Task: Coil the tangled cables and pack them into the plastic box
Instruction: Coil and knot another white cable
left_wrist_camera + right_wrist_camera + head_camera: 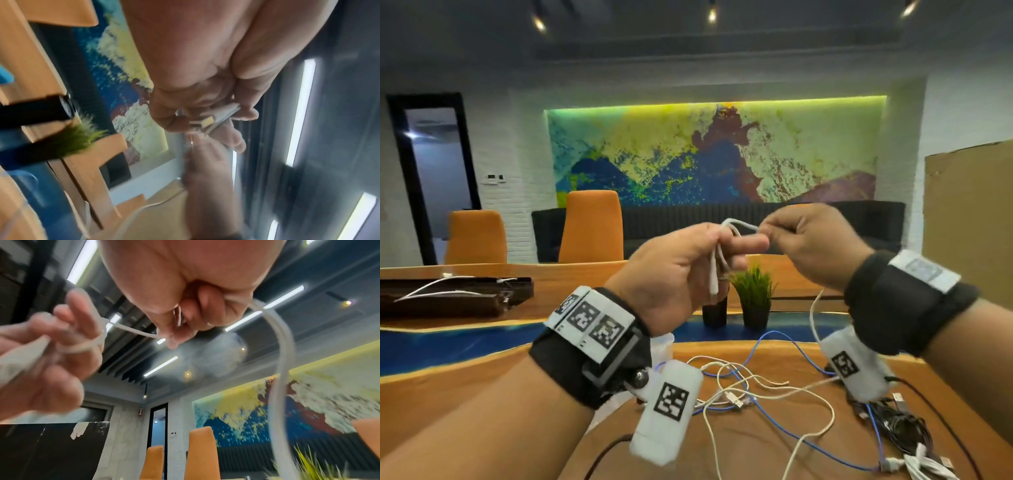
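Raised above the table, my left hand point(698, 260) grips a white cable point(717, 260) wound in loops round its fingers, one plug end hanging down. In the left wrist view the white cable point(218, 116) and its plug lie against the curled fingers point(238, 139). My right hand point(804, 240) pinches the same cable just right of the loops, and the cable's free length drops from it to the table. The right wrist view shows this white cable point(281, 363) curving down from the right hand point(174, 331), with the left hand point(51, 344) blurred beside it. A tangle of white, blue and black cables point(774, 397) lies on the table below. No plastic box is in view.
The wooden table point(482, 387) has a blue band across it. Two small potted plants point(753, 294) stand past the tangle. A dark tray point(448, 294) with white cables sits at the far left. Orange chairs point(590, 226) stand behind. More cable ends point(921, 462) lie at bottom right.
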### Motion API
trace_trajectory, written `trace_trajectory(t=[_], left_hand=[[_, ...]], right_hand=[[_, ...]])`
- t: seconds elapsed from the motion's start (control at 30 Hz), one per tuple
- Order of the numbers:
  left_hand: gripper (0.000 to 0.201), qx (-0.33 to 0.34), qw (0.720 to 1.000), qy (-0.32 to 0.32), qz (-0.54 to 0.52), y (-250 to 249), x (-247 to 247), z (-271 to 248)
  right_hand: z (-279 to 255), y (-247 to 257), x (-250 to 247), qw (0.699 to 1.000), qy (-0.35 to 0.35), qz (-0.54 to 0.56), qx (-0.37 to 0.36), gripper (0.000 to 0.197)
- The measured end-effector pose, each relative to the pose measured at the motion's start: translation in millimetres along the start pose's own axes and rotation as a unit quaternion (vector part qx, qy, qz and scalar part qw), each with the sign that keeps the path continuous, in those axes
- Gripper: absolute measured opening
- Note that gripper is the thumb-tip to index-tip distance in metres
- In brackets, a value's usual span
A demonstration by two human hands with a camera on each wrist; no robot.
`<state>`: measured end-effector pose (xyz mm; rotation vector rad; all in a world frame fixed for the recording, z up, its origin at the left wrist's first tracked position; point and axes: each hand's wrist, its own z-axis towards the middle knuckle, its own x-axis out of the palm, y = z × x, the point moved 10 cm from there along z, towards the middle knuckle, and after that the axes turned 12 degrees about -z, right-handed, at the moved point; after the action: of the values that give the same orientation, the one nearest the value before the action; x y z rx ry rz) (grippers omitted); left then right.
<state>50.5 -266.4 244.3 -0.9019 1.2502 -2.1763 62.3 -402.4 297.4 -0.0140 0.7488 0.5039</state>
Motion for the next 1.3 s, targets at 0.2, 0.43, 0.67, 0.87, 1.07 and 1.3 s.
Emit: trace_trajectory(t=[0.2,0.43,0.67,0.87,1.07,1.3], left_hand=[[0.019,0.104,0.961,-0.068,0.249,-17.5,-21.2,20.6],[0.032,0.094,0.921,-0.041,0.375,4.9,-29.8,19.4],[0.036,0.032,0.999,-0.007,0.038,-2.7,-17.4,20.3],[0.017,0.117,0.943,-0.090,0.299,-17.6,-38.8,33.6],[0.033,0.055,0.941,-0.056,0.328,0.4,-39.5,26.2],[0.032,0.024,0.999,0.031,-0.024,-9.2,-7.8,17.7]], right_hand=[[-33.7,54.4,52.8,0.966,0.175,-0.138,-0.134,0.021],[4.2,59.6,-6.0,0.983,0.081,-0.107,-0.126,0.009],[15.6,-0.6,23.0,1.000,0.007,0.023,0.008,0.015],[-15.6,57.8,56.8,0.960,0.167,-0.168,-0.150,0.040],[16.3,51.6,-2.4,0.988,0.069,-0.071,-0.118,0.011],[12.4,-6.8,29.7,0.999,0.041,0.025,0.008,0.021]])
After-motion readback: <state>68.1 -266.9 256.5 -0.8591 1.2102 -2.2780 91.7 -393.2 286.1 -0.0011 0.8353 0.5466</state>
